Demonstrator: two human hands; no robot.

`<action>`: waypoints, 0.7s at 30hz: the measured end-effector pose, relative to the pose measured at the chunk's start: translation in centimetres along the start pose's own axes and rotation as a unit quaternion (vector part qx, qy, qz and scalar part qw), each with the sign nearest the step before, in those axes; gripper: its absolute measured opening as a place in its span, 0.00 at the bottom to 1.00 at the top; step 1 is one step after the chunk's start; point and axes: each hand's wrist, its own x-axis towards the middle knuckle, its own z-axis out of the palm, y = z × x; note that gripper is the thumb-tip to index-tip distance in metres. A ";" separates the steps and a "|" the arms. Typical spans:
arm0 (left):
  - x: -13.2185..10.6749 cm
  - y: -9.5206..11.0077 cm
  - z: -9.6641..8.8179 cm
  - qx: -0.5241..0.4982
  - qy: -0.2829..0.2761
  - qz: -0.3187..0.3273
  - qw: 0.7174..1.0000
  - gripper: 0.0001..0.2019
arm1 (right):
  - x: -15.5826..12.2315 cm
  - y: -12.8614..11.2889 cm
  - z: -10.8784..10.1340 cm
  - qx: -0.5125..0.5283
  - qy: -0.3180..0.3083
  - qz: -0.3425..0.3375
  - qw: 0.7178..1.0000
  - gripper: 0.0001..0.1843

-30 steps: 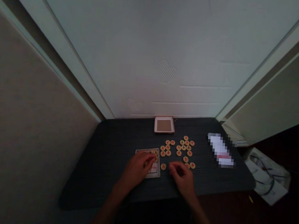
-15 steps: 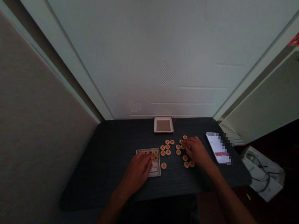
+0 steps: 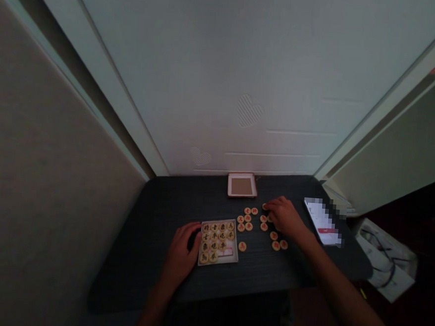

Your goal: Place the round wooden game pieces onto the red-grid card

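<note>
A shallow square box [image 3: 236,256] lies on the dark table, holding rows of round wooden Chinese chess pieces [image 3: 214,236] with black characters. Its lower right part shows the pale bottom. My left hand [image 3: 182,250] rests at the box's left side, thumb and fingers apart, with nothing in it. To the right, my right hand [image 3: 284,215] bends over loose red-marked pieces, its fingers closed together. Its fingertips are on one red-marked Chinese chess piece [image 3: 264,206], and the hand hides some others. A single red piece [image 3: 242,246] lies just right of the box.
More red-marked pieces [image 3: 248,218] lie in a loose group between box and right hand, and several [image 3: 276,245] sit nearer the front. An open box lid [image 3: 241,186] is by the white wall panel. A phone [image 3: 323,222] lies at the right; a white box [image 3: 385,259] stands beyond the table.
My left hand has moved left off the pieces in the box to its left edge, uncovering the black-marked pieces. My right hand stays over the red pieces. The view has shifted slightly.
</note>
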 end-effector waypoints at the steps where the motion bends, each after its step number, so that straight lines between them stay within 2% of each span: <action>1: -0.1 -0.1 0.1 -0.003 -0.002 -0.001 1.000 0.12 | 0.4 0.1 0.0 -0.001 -0.001 0.000 1.000 0.17; 14: -0.5 0.4 0.0 0.004 -0.009 -0.019 1.000 0.12 | 5.1 1.9 0.8 0.016 0.018 0.043 0.999 0.06; 18: -0.5 0.4 0.0 0.013 -0.013 -0.010 1.000 0.13 | 4.8 2.4 0.2 0.036 0.050 0.067 0.996 0.08; 21: -0.6 0.2 0.1 0.025 -0.012 -0.009 1.000 0.13 | 3.3 2.1 -0.9 0.064 0.080 0.081 0.991 0.14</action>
